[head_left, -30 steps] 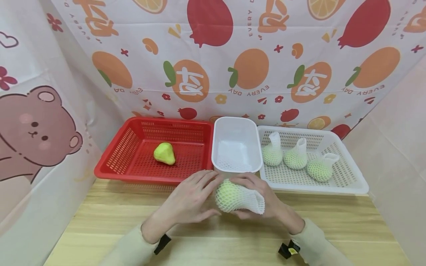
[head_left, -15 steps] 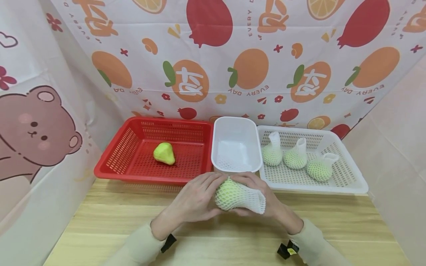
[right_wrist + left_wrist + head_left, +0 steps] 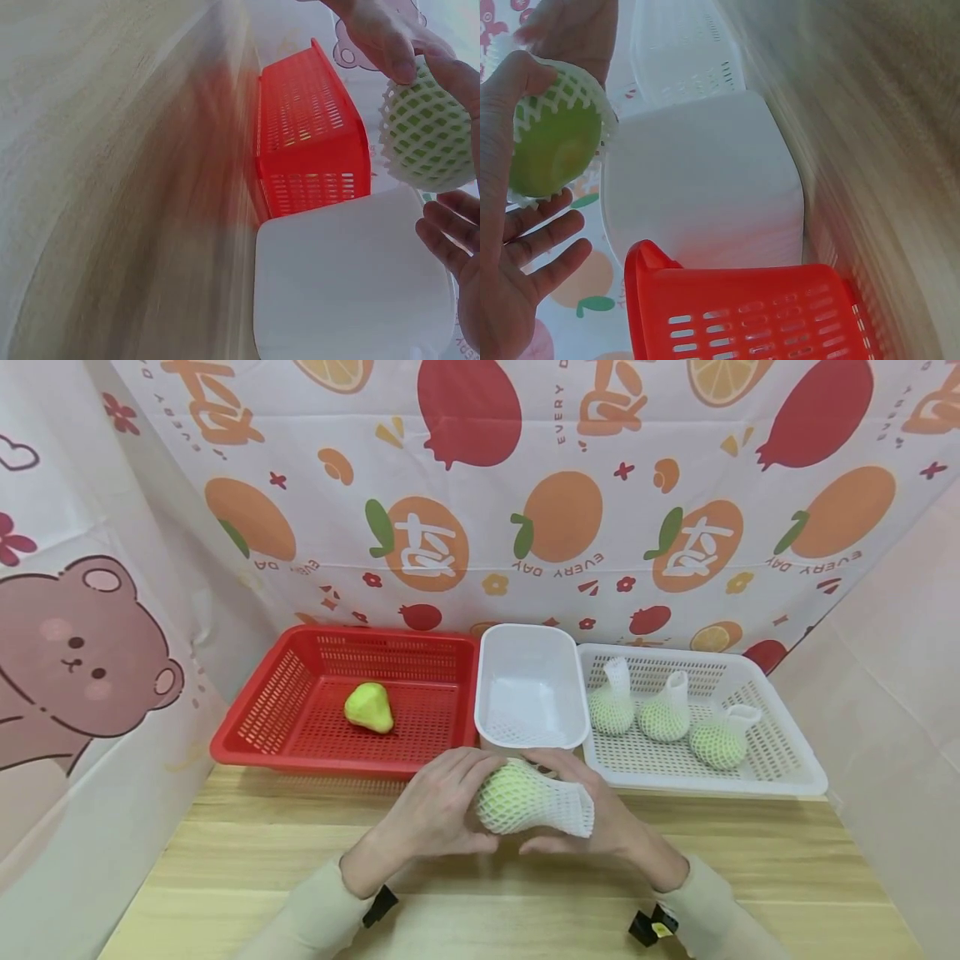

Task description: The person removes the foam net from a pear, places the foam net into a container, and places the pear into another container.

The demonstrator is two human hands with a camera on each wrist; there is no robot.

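I see the left hand and right hand gripping the green fruit in its foam net above the wooden table. Its bare patch worries me: uneven pressure could tear the net or squeeze the fruit out, perhaps toward the white tub.

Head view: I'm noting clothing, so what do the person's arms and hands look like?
Left hand and right hand are bare. Left sleeve and right sleeve are pale beige, each with a black block near its end; the right block has a yellow mark.
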